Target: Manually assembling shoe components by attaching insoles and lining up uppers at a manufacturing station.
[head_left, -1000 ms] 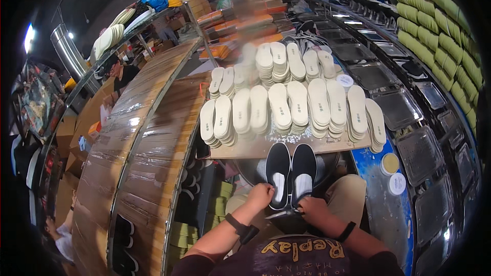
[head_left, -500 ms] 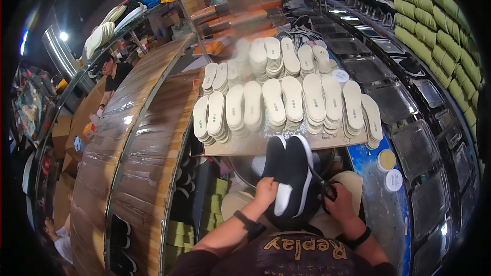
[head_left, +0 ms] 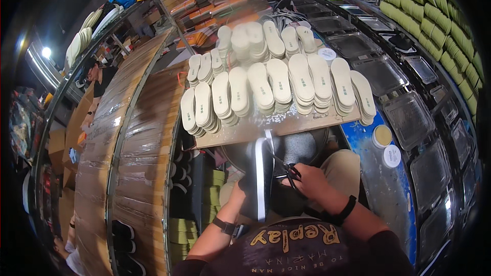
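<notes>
My left hand point(head_left: 237, 193) grips a pair of black slip-on shoes in front of my chest; its fingers are mostly hidden behind them. The black shoe point(head_left: 262, 181) nearest my right hand stands on edge, toe away from me, its white sole rim facing up. How the second shoe lies cannot be made out. My right hand point(head_left: 313, 183) is closed round the handles of black scissors point(head_left: 291, 174). Their blades point toward the shoe's toe end, close to its white rim. Whether they touch it I cannot tell.
Stacks of cream insoles point(head_left: 258, 89) stand in rows on a board point(head_left: 220, 139) beyond my hands. Right are a blue bench point(head_left: 381, 184) with round tins point(head_left: 382, 136) and a rack of metal trays point(head_left: 409, 120). Left stand cardboard-covered shelves point(head_left: 140, 153); a co-worker point(head_left: 99, 82) is beyond.
The shoes have been turned from tops facing me to sole rim up. My right hand with the scissors has moved left and farther away, toward the toe end. The view has shifted slightly.
</notes>
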`<state>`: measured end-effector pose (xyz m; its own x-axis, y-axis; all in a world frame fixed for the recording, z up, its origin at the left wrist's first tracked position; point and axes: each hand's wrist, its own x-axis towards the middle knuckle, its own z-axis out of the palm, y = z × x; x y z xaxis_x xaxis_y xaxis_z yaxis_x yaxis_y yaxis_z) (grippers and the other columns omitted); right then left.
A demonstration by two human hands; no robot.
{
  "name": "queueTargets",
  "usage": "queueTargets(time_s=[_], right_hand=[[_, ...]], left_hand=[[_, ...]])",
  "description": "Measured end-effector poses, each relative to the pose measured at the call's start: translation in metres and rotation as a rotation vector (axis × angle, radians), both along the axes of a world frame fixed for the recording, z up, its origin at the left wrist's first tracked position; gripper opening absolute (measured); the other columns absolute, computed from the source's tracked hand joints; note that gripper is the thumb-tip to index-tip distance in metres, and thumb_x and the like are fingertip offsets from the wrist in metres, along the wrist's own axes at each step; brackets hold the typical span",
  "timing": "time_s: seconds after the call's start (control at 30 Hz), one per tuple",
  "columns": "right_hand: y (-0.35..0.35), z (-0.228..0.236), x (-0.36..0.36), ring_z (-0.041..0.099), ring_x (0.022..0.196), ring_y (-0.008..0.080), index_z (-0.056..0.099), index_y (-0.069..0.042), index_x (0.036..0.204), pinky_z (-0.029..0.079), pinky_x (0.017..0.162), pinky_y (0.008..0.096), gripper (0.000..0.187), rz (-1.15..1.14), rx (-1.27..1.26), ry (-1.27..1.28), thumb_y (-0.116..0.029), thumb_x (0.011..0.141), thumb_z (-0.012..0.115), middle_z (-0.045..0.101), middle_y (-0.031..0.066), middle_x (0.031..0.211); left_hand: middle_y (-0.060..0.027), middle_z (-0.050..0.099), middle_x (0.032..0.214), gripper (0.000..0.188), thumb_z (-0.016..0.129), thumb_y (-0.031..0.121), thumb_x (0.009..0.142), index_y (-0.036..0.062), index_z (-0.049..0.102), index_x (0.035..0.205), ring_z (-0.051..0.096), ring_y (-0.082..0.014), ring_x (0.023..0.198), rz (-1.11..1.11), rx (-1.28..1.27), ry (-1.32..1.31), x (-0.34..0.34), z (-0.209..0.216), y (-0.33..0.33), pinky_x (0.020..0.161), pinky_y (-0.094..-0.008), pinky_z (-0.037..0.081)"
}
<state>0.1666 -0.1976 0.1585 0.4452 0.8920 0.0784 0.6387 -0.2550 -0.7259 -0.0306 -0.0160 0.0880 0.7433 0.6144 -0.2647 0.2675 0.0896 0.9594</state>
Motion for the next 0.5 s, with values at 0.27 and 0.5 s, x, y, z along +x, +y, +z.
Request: queueTargets(time_s=[0.27, 0.5], right_hand=[[-0.005, 0.006, -0.003, 0.061, 0.070, 0.0361, 0.055, -0.005, 0.090, 0.047, 0.062, 0.0430, 0.047, -0.055, 0.004, 0.046, -0.047, 0.077, 0.072, 0.060, 0.0139, 0.076], [-0.008, 0.017, -0.002, 0.062, 0.071, 0.0375, 0.054, -0.005, 0.084, 0.048, 0.061, 0.0436, 0.048, -0.052, 0.020, -0.050, -0.049, 0.076, 0.073, 0.061, 0.0148, 0.074]], left_hand=[[-0.0058, 0.070, 0.088, 0.019, 0.058, 0.014, 0.089, -0.0006, 0.066, 0.099, 0.062, -0.0117, 0.079, -0.122, 0.327, -0.092, -0.010, -0.003, -0.001, 0.070, -0.0282, 0.050], [-0.0062, 0.067, 0.105, 0.038, 0.062, 0.007, 0.086, 0.0006, 0.057, 0.122, 0.064, -0.0134, 0.091, -0.137, 0.275, 0.099, -0.013, 0.001, 0.003, 0.083, -0.0269, 0.050]])
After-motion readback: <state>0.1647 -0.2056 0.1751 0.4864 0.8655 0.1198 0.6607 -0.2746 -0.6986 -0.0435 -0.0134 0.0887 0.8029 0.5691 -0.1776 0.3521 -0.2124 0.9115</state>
